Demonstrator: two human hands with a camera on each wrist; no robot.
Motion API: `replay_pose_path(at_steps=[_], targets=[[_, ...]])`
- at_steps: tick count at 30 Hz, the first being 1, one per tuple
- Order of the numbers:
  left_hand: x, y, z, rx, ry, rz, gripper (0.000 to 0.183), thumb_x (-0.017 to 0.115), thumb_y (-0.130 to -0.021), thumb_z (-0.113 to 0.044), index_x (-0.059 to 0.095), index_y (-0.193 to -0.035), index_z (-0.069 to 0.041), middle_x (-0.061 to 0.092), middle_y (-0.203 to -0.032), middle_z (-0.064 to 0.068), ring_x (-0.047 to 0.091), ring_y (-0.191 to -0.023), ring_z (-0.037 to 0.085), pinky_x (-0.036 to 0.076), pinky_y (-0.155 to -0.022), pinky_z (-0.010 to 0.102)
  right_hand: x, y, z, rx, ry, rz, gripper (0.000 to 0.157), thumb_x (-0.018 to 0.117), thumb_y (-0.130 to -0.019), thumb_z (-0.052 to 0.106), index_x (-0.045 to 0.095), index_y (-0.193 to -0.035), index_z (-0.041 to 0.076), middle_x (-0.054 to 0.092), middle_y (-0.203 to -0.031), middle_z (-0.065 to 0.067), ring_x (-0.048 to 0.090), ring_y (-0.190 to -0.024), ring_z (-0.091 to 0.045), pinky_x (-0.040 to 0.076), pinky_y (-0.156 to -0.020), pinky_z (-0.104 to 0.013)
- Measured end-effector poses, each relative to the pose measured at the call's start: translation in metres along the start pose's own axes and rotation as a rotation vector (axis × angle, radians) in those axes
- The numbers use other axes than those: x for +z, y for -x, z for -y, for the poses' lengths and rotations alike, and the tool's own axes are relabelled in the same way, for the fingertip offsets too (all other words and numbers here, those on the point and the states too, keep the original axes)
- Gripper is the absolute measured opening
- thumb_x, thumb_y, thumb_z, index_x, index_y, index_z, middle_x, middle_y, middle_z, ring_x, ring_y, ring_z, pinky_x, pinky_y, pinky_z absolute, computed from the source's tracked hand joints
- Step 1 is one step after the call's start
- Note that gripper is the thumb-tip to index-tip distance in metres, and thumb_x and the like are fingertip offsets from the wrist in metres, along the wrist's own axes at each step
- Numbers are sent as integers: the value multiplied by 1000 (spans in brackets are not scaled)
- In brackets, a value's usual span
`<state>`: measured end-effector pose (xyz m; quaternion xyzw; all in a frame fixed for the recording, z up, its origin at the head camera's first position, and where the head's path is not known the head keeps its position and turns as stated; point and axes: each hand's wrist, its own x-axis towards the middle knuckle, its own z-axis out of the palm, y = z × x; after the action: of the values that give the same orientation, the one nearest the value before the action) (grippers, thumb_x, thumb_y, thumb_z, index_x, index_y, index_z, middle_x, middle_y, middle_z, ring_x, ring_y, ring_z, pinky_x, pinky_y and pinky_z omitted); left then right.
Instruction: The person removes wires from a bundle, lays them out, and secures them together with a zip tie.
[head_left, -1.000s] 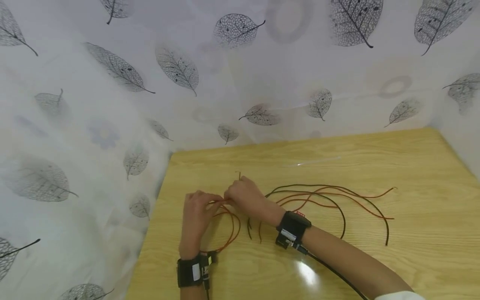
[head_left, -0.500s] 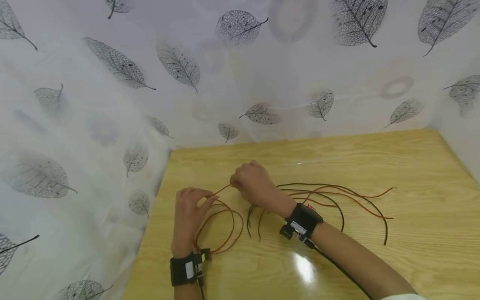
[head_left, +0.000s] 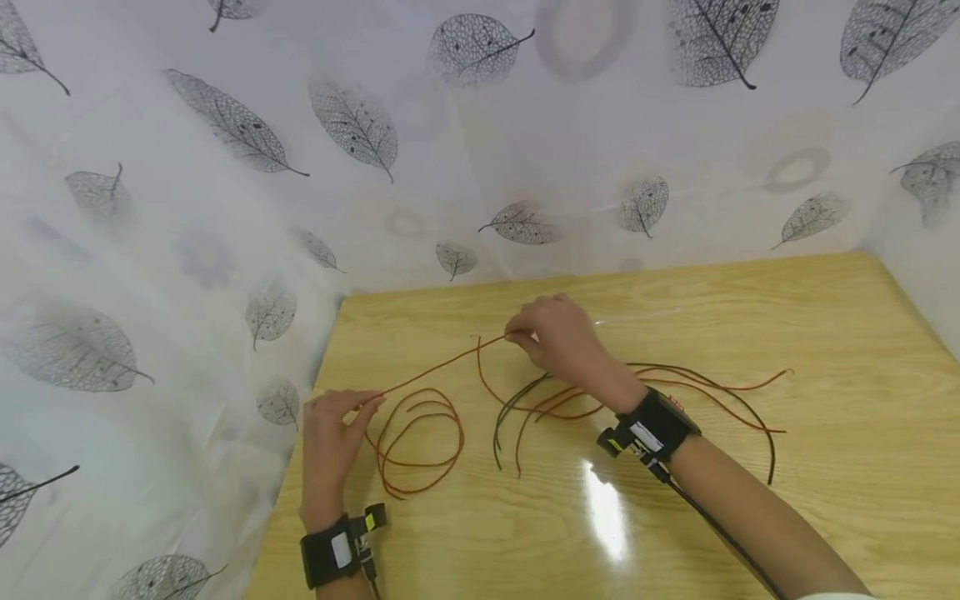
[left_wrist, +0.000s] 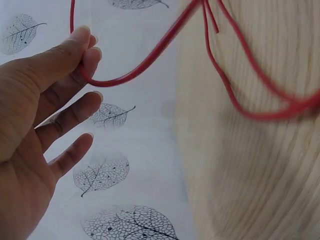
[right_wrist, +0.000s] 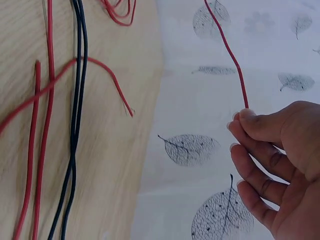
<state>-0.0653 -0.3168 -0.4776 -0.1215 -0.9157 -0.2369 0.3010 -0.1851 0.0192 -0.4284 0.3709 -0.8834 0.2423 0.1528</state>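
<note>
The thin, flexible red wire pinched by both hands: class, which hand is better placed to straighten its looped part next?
Probably the left hand: it pinches the thin, flexible red wire close to the loops, while the right hand pinches it farther along, beyond a nearly straight stretch.

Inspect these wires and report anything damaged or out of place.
In the right wrist view, one loose red wire crossing the black wires looks odd: fine strands splay at its tip, perhaps fraying or just stripped. Nothing appears spilled.

Leaf-print white sheet point(head_left: 570, 158) behind wood-grain tabletop point(head_left: 480, 550).
</note>
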Motion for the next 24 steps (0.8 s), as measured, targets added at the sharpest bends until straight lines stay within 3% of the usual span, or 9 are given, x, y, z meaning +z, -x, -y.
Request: replay_pose_path(at_steps=[4, 12, 19, 22, 24], targets=[[-3, -5, 0, 15, -14, -8, 16, 85, -71, -4, 81, -86, -7, 75, -71, 7, 63, -61, 21, 48, -62, 40, -7, 6, -5, 12, 2, -16, 6, 77, -83, 19, 80, -87, 16, 74, -80, 1, 65, -71, -18, 50, -77, -40], [-10, 6, 3, -80, -88, 3, 14, 83, -74, -5, 80, -88, -4, 73, -70, 9, 57, -64, 24, 41, -71, 45, -35, 28, -43, 136, 13, -94, 7, 78, -81, 17, 80, -88, 15, 76, -80, 0, 68, -70, -19, 51, -76, -44], [-21, 10, 7, -112, -146, -37, 16, 83, -73, -6, 80, -88, -4, 75, -74, 13, 59, -68, 29, 42, -72, 49, -70, 69, -83, 274, 48, -112, 11, 75, -85, 18, 80, -91, 11, 77, -87, -9, 69, -74, -28, 54, -59, -43], [-25, 11, 8, -127, -147, -63, 16, 84, -72, -4, 80, -88, -4, 75, -77, 14, 58, -71, 28, 38, -74, 49, -84, 88, -97, 330, 63, -113, 13, 73, -87, 18, 80, -95, 9, 76, -90, -12, 68, -72, -30, 50, -49, -40], [-27, 11, 7, -130, -138, -68, 16, 84, -72, -4, 80, -88, -3, 76, -79, 15, 58, -73, 28, 37, -76, 49, -93, 100, -103, 366, 71, -109, 15, 73, -88, 19, 79, -97, 9, 76, -91, -14, 64, -60, -27, 41, -41, -35]])
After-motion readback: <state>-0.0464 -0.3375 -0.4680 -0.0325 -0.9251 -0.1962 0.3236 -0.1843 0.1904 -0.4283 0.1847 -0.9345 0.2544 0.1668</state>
